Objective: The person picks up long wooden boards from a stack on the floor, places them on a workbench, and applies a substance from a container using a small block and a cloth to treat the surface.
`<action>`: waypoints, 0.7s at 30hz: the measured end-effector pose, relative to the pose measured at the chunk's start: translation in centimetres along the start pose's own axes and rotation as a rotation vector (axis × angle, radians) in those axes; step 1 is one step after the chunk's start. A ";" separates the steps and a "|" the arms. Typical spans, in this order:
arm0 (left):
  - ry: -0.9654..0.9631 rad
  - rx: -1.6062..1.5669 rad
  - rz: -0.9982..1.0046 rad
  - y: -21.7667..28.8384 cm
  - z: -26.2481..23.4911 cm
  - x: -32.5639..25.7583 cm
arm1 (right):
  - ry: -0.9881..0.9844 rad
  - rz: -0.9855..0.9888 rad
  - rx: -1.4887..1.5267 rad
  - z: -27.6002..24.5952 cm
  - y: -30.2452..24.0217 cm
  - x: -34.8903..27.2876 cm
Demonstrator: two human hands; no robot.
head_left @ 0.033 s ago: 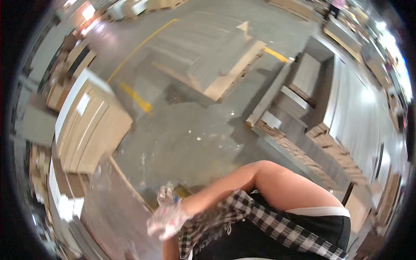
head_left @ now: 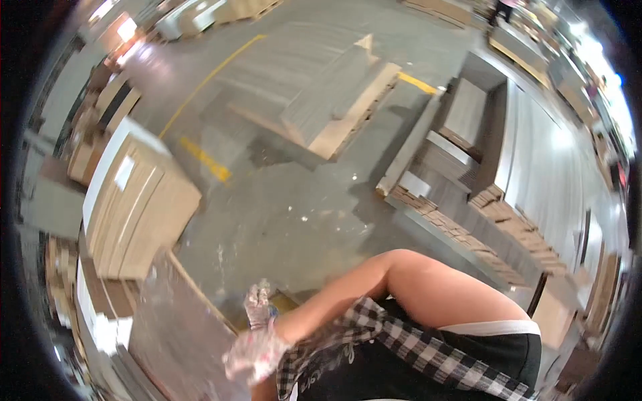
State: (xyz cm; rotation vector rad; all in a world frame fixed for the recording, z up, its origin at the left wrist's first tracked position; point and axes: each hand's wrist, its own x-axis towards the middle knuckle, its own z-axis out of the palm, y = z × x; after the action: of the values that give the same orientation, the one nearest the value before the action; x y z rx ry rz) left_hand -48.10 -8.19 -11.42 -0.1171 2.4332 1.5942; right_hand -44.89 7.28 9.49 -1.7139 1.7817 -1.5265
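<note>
My right arm reaches across my body, and my right hand [head_left: 257,353], in a whitish glove with reddish marks, lies over my left wrist. Its fingers curl downward; what they grip is hidden. My left hand [head_left: 257,301], also in a pale glove, shows just beyond it with fingers stretched upward. A small blue patch shows between the two hands. Only a short piece of my left forearm [head_left: 263,391] appears at the lower edge. Left of both hands is a large brownish-grey panel [head_left: 180,327] with a light edge, touched by neither as far as I can tell.
A stack of tan boards [head_left: 144,207] stands at left. Grey boards [head_left: 328,87] lie on a pallet ahead. Long stacked panels [head_left: 495,140] fill the right. Yellow lines [head_left: 206,159] mark the grey floor [head_left: 287,220]. Another person [head_left: 501,12] stands far right.
The view has shifted slightly, so the stacks sit a little further left. My hands keep nearly the same position, the left fingers showing a bit more clearly.
</note>
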 end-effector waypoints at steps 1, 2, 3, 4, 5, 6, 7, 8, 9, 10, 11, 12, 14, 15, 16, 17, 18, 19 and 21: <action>-0.109 0.091 0.041 3.8 1.7 1.9 | 0.106 -0.210 -0.035 1.0 0.9 1.0; -0.161 0.086 0.057 5.1 2.7 4.0 | 0.081 -0.263 0.003 0.9 1.1 2.3; -0.208 0.074 0.071 5.9 3.9 5.9 | 0.010 -0.234 0.054 0.7 1.5 2.8; -0.270 0.069 0.105 6.7 5.7 8.0 | -0.032 -0.176 0.090 -0.3 1.9 2.7; -0.323 0.064 0.124 6.7 7.2 9.5 | -0.051 -0.125 0.115 -1.1 2.3 2.5; -0.378 0.061 0.143 6.9 9.1 11.0 | -0.042 -0.086 0.119 -2.1 2.7 2.0; -0.440 0.150 0.181 6.6 11.2 12.4 | -0.030 -0.045 0.129 -3.3 3.0 1.2; -0.497 0.240 0.225 6.4 13.4 13.7 | -0.016 -0.014 0.123 -4.2 3.3 0.4; -0.551 0.336 0.274 6.1 15.5 14.8 | -0.002 0.015 0.123 -5.1 3.4 -0.2; -0.611 0.356 0.365 5.3 17.8 16.1 | 0.017 0.043 0.119 -5.9 3.4 -1.1; -0.666 0.371 0.459 4.5 20.3 17.3 | 0.035 0.069 0.118 -6.7 3.4 -2.1; -0.726 0.383 0.555 4.5 22.7 17.9 | 0.069 0.096 0.120 -7.3 3.6 -3.4; -0.836 0.423 0.494 7.2 27.5 16.9 | 0.436 0.029 0.009 -7.2 3.9 -6.7; -0.880 0.447 0.462 8.7 29.6 16.4 | 0.449 0.073 0.034 -7.5 4.7 -8.4; -0.880 0.456 0.456 7.7 30.6 17.5 | 0.416 0.098 0.066 -9.0 3.4 -9.4; -0.918 0.463 0.454 8.6 32.1 17.4 | 0.427 0.128 0.084 -10.0 2.6 -11.1; -0.953 0.469 0.450 9.5 33.8 17.2 | 0.449 0.143 0.091 -11.0 1.8 -12.7; -0.984 0.472 0.445 10.5 35.5 16.8 | 0.477 0.154 0.091 -11.8 0.7 -14.5; -1.004 0.613 0.511 12.7 39.4 16.2 | 0.533 0.170 0.075 -13.6 -1.3 -18.1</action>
State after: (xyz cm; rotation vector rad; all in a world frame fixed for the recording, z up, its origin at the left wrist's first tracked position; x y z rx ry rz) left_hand -60.47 33.81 -18.95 1.1671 1.9995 0.6302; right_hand -49.21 29.43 7.84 -1.1493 2.0048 -2.0734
